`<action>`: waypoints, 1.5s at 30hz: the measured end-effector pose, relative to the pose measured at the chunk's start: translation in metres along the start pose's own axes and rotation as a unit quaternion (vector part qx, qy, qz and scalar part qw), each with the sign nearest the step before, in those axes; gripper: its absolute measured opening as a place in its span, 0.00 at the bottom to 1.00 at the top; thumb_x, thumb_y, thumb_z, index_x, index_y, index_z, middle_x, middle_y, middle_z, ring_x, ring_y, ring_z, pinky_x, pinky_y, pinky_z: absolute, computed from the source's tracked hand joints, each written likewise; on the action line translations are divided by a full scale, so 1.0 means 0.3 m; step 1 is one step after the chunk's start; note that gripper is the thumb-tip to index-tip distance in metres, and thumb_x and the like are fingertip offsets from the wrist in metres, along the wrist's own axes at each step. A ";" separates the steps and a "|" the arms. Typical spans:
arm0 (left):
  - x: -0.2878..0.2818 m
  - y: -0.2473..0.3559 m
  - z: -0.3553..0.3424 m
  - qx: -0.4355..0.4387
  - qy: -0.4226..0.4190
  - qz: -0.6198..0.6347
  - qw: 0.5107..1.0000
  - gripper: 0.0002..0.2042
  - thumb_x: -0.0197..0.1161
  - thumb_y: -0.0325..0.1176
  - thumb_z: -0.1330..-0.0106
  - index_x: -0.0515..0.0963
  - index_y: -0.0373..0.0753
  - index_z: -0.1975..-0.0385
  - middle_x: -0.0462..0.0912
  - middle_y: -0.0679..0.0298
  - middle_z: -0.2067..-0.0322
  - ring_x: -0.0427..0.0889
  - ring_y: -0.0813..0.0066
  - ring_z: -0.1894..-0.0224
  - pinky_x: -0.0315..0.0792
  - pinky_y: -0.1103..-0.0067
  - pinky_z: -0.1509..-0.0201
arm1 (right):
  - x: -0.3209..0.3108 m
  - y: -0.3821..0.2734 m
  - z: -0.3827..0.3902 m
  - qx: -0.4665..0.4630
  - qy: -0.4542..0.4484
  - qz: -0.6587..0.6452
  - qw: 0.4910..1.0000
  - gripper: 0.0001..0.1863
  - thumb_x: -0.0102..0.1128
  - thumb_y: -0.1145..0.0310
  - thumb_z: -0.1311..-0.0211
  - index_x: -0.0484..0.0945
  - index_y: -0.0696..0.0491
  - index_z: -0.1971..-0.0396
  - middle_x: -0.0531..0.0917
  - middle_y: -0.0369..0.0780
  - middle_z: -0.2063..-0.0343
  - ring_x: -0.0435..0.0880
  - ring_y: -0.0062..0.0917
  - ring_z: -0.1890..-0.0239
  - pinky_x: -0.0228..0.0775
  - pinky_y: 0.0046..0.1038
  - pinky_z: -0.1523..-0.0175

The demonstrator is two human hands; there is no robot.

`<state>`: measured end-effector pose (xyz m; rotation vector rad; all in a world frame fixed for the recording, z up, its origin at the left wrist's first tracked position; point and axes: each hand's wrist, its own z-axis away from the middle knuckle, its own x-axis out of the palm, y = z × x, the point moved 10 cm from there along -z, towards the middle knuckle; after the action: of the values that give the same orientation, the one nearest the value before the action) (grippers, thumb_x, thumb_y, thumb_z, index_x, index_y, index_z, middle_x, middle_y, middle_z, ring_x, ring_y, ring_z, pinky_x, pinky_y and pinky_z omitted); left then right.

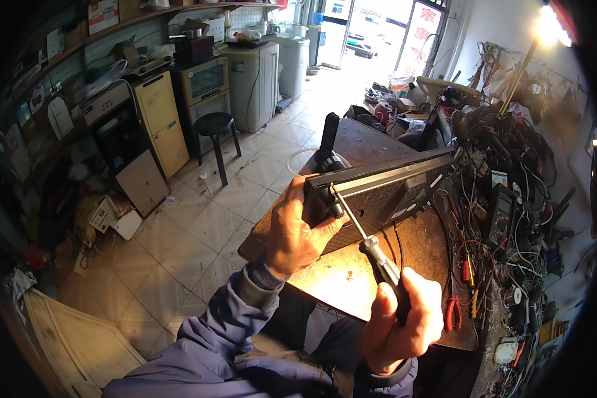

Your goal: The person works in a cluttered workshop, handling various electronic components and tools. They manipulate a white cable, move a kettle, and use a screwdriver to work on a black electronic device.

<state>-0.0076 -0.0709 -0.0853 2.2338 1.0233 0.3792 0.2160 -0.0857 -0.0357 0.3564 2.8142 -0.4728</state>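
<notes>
A flat black appliance (385, 199) stands on its edge on the wooden workbench (345, 282), with a pale metal strip along its upper side. My left hand (295, 232) is closed around its near left end, next to a black knob-like part. In my right hand (404, 325) is a screwdriver (380, 259) with a clear and dark handle. Its shaft slants up to the left, and the tip is at the appliance's left corner, by the metal strip. Whether a screw is under the tip is too small to tell.
Tangled wires, a multimeter (502, 213) and red-handled pliers (452, 314) crowd the bench's right side. A bright lamp (552, 30) shines from the upper right. On the tiled floor to the left stand a black stool (214, 124) and a yellow cabinet (159, 126).
</notes>
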 end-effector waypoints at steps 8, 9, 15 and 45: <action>0.001 -0.026 0.009 0.003 -0.011 -0.006 1.000 0.22 0.74 0.24 0.44 0.70 0.33 0.53 0.80 0.66 0.67 0.77 0.82 0.65 0.75 0.82 0.58 | 0.002 -0.061 -0.002 -0.093 0.015 0.024 0.995 0.19 0.70 0.71 0.45 0.75 0.62 0.56 0.81 0.49 0.67 0.81 0.37 0.65 0.76 0.34 0.60; 0.004 -0.029 0.011 -0.004 -0.016 -0.007 1.000 0.22 0.74 0.24 0.44 0.70 0.33 0.53 0.80 0.66 0.66 0.77 0.82 0.65 0.75 0.82 0.58 | 0.003 -0.019 0.006 -0.015 0.005 0.019 1.000 0.19 0.70 0.68 0.44 0.76 0.62 0.57 0.81 0.47 0.70 0.81 0.36 0.67 0.76 0.33 0.61; 0.010 -0.014 0.002 -0.022 -0.018 0.010 1.000 0.22 0.74 0.24 0.44 0.70 0.33 0.53 0.80 0.67 0.67 0.77 0.83 0.65 0.74 0.82 0.58 | 0.005 -0.019 -0.019 -0.016 0.030 -0.061 0.998 0.24 0.73 0.72 0.50 0.72 0.60 0.54 0.80 0.51 0.60 0.80 0.36 0.59 0.75 0.33 0.56; -0.011 -0.091 0.008 -0.017 -0.016 0.031 0.999 0.16 0.66 0.23 0.35 0.75 0.33 0.48 0.80 0.63 0.54 0.78 0.76 0.54 0.72 0.81 0.45 | -0.395 0.481 0.436 0.334 0.262 -0.206 0.882 0.31 0.60 0.50 0.32 0.71 0.66 0.46 0.81 0.41 0.68 0.78 0.21 0.76 0.69 0.20 0.73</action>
<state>-0.0242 -0.0611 -0.1052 2.2389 0.9264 0.3833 0.3956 -0.0222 -0.1608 -0.0156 3.1431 -1.6907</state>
